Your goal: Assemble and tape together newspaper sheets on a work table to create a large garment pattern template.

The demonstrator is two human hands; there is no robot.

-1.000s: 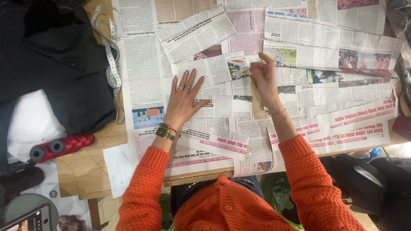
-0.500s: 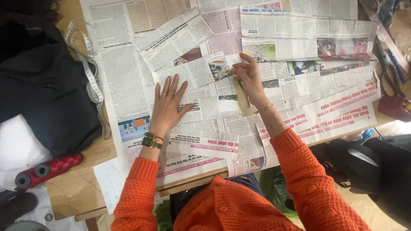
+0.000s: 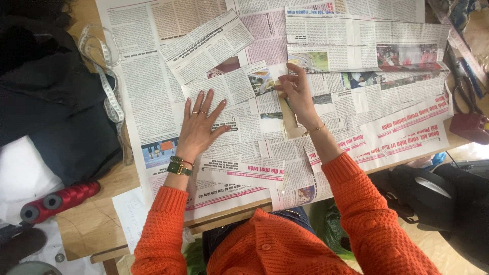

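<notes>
Newspaper pieces (image 3: 239, 91) lie overlapped across the bench (image 3: 86, 229), patchwork fashion, near its front edge and straight ahead of us. Under our right hand (image 3: 295, 94) a narrow tan strip (image 3: 289, 122), perhaps tape or a ruler (we cannot tell which), runs along a seam between two pieces.

Right hand: fingers bunched narrow, tips pinching or pressing at the strip's far end; whether they truly grip it we cannot tell. Left hand (image 3: 201, 125): fingers spread wide, palm flat on the paper, holding nothing, pinning the sheets just beside the seam.

Judgement on the step: we seem to be joining or smoothing pieces along that seam. To do it well we keep the left palm firm so the sheets do not creep, and press from one end of the strip toward the other, so no wrinkle is trapped.

Orientation: the strip's long axis runs away from us, near end toward our body, far end tilted slightly left. The larger newspaper strips (image 3: 367, 51) to the right run crosswise, left to right.

Outward: a measuring tape (image 3: 109, 76) coils at the left over dark cloth (image 3: 51, 102); a red thread spool (image 3: 58, 198) lies at the bench's left corner; scissors (image 3: 464, 91) sit at the far right
</notes>
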